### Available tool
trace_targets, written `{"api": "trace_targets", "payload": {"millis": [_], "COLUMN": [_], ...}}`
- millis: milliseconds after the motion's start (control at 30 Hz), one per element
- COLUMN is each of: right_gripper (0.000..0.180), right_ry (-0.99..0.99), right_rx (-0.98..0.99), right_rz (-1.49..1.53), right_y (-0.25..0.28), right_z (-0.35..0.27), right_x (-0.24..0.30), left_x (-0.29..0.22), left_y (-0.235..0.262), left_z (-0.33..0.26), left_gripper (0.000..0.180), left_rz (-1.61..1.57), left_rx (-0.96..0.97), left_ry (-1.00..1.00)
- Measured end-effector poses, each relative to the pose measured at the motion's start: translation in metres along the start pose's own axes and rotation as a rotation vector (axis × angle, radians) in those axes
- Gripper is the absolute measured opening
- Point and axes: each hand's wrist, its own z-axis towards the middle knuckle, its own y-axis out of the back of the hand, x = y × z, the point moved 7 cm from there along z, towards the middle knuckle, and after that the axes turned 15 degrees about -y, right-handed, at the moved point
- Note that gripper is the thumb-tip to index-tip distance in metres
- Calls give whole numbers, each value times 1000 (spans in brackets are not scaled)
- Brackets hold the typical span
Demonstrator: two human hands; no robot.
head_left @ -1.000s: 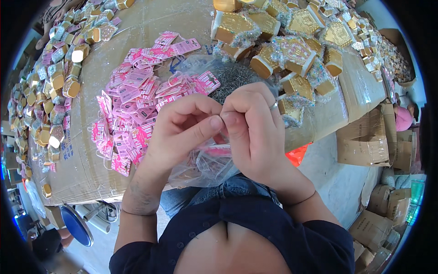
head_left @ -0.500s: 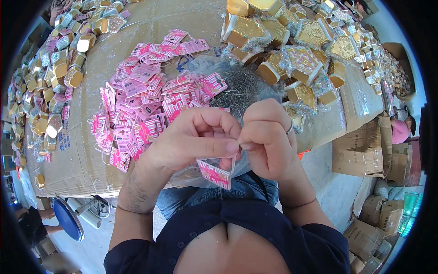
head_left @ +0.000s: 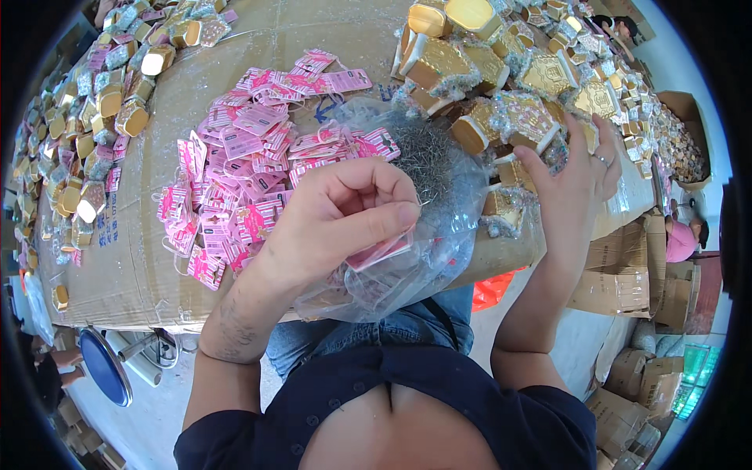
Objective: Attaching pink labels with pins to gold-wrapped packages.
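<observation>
Closed in front of me, my left hand (head_left: pixel 345 223) pinches thumb against forefinger, and a tiny metal tip shows at the pinch. A pink hang tag (head_left: pixel 384 251) hangs below the thumb, partly hidden by the hand. My right hand (head_left: pixel 576 168) reaches out with fingers spread over gold ornaments (head_left: pixel 525 117) trimmed in glittery clear beads; whether it touches one I cannot tell. Just beyond the left hand lies a tangle of thin metal pins (head_left: pixel 427 160) on a clear plastic bag (head_left: pixel 446 235). Left of it spreads a heap of pink striped tags (head_left: pixel 243 172).
Cardboard (head_left: pixel 157 258) covers the table. More gold ornaments with tags (head_left: pixel 90 145) are piled along the left side. A blue stool (head_left: pixel 106 366) stands on the floor at left, and open cardboard boxes (head_left: pixel 615 270) at right. Another person in pink (head_left: pixel 685 235) is at far right.
My right hand has left the left hand's fingertips, moved right to the gold ornaments and opened. My left hand keeps the tag, now tucked lower under the thumb.
</observation>
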Motion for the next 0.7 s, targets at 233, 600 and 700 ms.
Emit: {"api": "trace_targets", "payload": {"millis": [233,600,700], "right_gripper": [62,71,76], "right_ry": [-50,-434,-437], "right_rx": [49,1145,1222], "right_rz": [141,1593,1549], "right_y": [-7,-22,-31], "right_z": [3,-61,-72], "right_x": [-13,8,15], "left_x": [-7,-36,-50], "left_y": [-5,-6,-14], "left_z": [2,-7,-8], "left_gripper": [5,13,16], "left_rz": [56,411,596], "left_rx": [28,-3,75], "left_ry": [-70,-354,-548]}}
